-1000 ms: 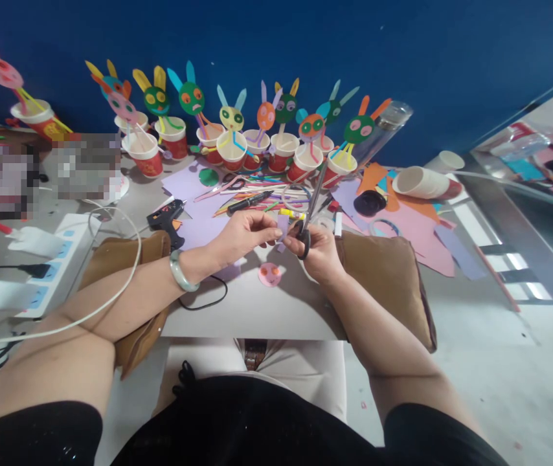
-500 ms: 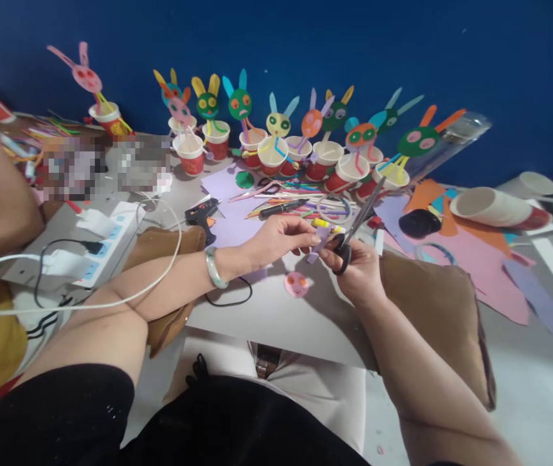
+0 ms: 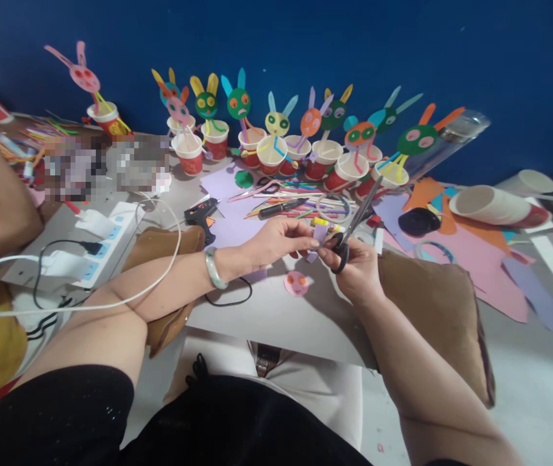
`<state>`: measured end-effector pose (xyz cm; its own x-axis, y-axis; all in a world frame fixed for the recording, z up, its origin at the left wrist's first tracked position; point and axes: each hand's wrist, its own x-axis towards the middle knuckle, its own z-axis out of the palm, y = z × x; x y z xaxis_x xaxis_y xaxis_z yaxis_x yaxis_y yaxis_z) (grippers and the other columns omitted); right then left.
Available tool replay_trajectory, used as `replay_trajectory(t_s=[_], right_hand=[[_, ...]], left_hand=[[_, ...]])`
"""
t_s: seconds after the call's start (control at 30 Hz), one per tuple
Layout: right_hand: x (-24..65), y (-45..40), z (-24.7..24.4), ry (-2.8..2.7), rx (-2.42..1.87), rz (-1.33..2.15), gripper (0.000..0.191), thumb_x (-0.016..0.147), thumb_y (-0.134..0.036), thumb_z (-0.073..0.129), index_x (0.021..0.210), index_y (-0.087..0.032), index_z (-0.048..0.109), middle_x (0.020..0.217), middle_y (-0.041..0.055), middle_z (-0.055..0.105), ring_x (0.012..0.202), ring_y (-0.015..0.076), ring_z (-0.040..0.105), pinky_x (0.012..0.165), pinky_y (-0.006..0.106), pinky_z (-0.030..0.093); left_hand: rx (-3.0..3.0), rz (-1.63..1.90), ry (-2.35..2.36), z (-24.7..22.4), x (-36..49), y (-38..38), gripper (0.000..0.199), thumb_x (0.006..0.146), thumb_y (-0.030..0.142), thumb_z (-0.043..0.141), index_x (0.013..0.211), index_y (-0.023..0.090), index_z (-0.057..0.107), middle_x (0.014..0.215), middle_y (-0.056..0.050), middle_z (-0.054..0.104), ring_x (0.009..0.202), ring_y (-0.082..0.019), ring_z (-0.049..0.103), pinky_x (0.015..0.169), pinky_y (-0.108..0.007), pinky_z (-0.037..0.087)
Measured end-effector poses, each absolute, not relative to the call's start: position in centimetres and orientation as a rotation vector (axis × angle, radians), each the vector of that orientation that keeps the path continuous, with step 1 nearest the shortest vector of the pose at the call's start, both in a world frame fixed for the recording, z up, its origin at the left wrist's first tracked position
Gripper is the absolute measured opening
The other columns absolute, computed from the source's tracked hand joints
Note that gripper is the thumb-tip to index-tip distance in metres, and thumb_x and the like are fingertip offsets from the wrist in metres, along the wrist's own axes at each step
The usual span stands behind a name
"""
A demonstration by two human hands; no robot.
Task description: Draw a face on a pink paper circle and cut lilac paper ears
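Between thumb and fingers, my left hand (image 3: 276, 244) pinches a small strip of purple paper (image 3: 320, 234). My right hand (image 3: 357, 272) is closed round the black handles of a pair of scissors (image 3: 360, 213), whose blades point up and away from me. The right fingertips meet the strip's lower part, close to the left fingertips. Below the hands, on the grey table (image 3: 276, 320), lies a pink paper disc (image 3: 296, 283) with orange eyes and a drawn mouth.
Red-and-white paper cups (image 3: 272, 155) with paper rabbit heads line the blue wall. A glue gun (image 3: 201, 211), a black marker (image 3: 281, 207) and pipe cleaners lie ahead. Brown cushions (image 3: 432, 317) flank me; a power strip (image 3: 111, 239) and another person's arm (image 3: 2, 194) are left.
The purple strip has turned slightly and shows more of its face between my fingers. Both hands stay in nearly the same place.
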<state>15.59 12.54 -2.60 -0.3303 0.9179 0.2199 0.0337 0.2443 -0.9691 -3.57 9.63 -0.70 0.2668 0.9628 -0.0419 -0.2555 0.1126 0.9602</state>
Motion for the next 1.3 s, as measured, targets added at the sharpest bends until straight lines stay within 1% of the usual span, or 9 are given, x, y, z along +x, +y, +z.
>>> replay_trajectory(t_s=[0.4,0.57,0.67,0.8,0.93,1.13,1.3], right_hand=[[15.63,12.48,-2.44,-1.612,-0.927,1.217,0.041,0.062,-0.051,0.097,0.068,-0.023,0.068,0.069,0.0000,0.062,0.063,0.0153,0.052,0.059,0.032,0.048],[15.61,12.48,-2.34,-1.607,-0.900,1.242,0.039,0.061,-0.048,0.098,0.067,-0.023,0.069,0.068,-0.0007,0.062,0.062,0.0146,0.051,0.060,0.032,0.048],[15.62,12.45,-2.35,-1.607,-0.905,1.255,0.038,0.060,-0.047,0.098,0.068,-0.023,0.069,0.068,-0.0003,0.062,0.063,0.0158,0.052,0.059,0.033,0.047],[15.66,12.40,-2.37,-1.631,-0.913,1.244,0.038,0.062,-0.047,0.098,0.069,-0.024,0.070,0.069,0.0007,0.063,0.063,0.0169,0.053,0.060,0.034,0.047],[15.68,12.39,-2.40,-1.635,-0.901,1.240,0.037,0.063,-0.048,0.097,0.070,-0.024,0.070,0.069,0.0003,0.062,0.063,0.0164,0.052,0.059,0.034,0.046],[15.67,12.48,-2.46,-1.668,-0.901,1.217,0.039,0.064,-0.050,0.096,0.070,-0.023,0.068,0.068,0.0002,0.062,0.061,0.0163,0.052,0.057,0.033,0.046],[15.48,12.32,-2.26,-1.670,-0.880,1.232,0.040,0.064,-0.050,0.096,0.067,-0.022,0.067,0.066,-0.0005,0.062,0.062,0.0157,0.053,0.061,0.033,0.048]], left_hand=[[1.087,1.093,0.855,-0.36,-3.55,9.51,0.040,0.068,0.047,0.090,0.072,0.015,0.066,0.066,0.003,0.063,0.063,-0.009,0.059,0.067,-0.028,0.048],[1.064,1.092,0.846,-0.37,-3.55,9.51,0.041,0.066,0.047,0.092,0.073,0.015,0.067,0.066,0.003,0.064,0.062,-0.008,0.058,0.067,-0.027,0.048],[1.058,1.102,0.837,-0.43,-3.60,9.56,0.039,0.067,0.046,0.091,0.074,0.015,0.068,0.066,0.003,0.064,0.063,-0.008,0.058,0.068,-0.028,0.049],[1.062,1.115,0.828,-0.46,-3.70,9.62,0.037,0.069,0.043,0.090,0.077,0.015,0.068,0.068,0.002,0.066,0.063,-0.008,0.058,0.068,-0.028,0.049],[1.050,1.119,0.827,-0.42,-3.67,9.65,0.037,0.068,0.041,0.091,0.077,0.014,0.068,0.067,0.002,0.065,0.063,-0.008,0.058,0.068,-0.028,0.049],[1.047,1.119,0.831,-0.25,-3.63,9.67,0.039,0.066,0.045,0.091,0.073,0.015,0.066,0.064,0.003,0.063,0.062,-0.008,0.057,0.068,-0.029,0.049],[1.069,1.126,0.833,-0.12,-3.57,9.44,0.030,0.070,0.037,0.088,0.073,0.015,0.067,0.063,0.002,0.063,0.062,-0.010,0.057,0.066,-0.029,0.049]])
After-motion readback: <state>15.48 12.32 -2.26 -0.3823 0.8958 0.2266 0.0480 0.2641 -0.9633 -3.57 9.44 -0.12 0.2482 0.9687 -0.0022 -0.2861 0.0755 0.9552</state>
